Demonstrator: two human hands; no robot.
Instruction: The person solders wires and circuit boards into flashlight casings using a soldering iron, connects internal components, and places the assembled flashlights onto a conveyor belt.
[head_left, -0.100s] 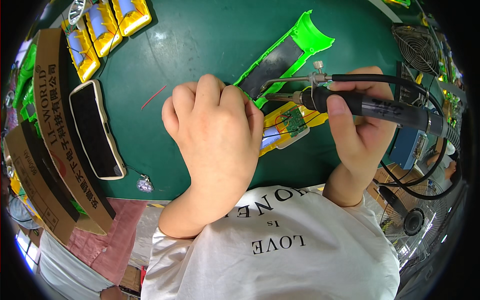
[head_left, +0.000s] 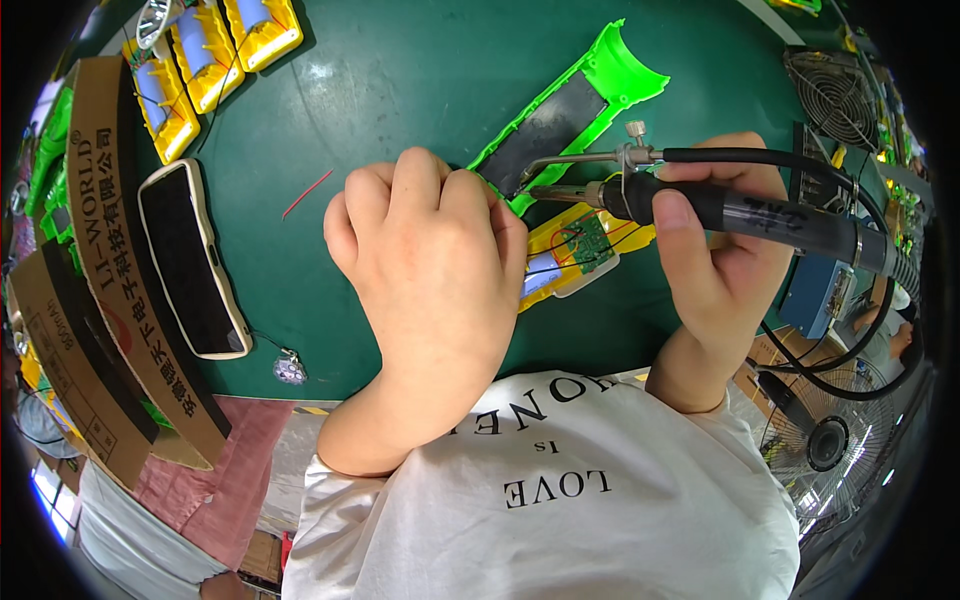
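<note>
Bright green casing (head_left: pixel 622 78), black panel (head_left: pixel 555 122); black soldering iron (head_left: pixel 745 212); yellow housing (head_left: pixel 572 217), blue cell (head_left: pixel 538 281); dark-green tabletop (head_left: pixel 370 90)

A dark-green tabletop (head_left: pixel 290 120) carries a cream-cased black phone (head_left: pixel 190 262); beyond it, three yellow plastic half-shells (head_left: pixel 207 65); right, a thin red wire (head_left: pixel 307 194); farther right, apparently, a green plastic trough-shaped casing (head_left: pixel 612 78) and a wired yellow housing (head_left: pixel 545 290).
</note>
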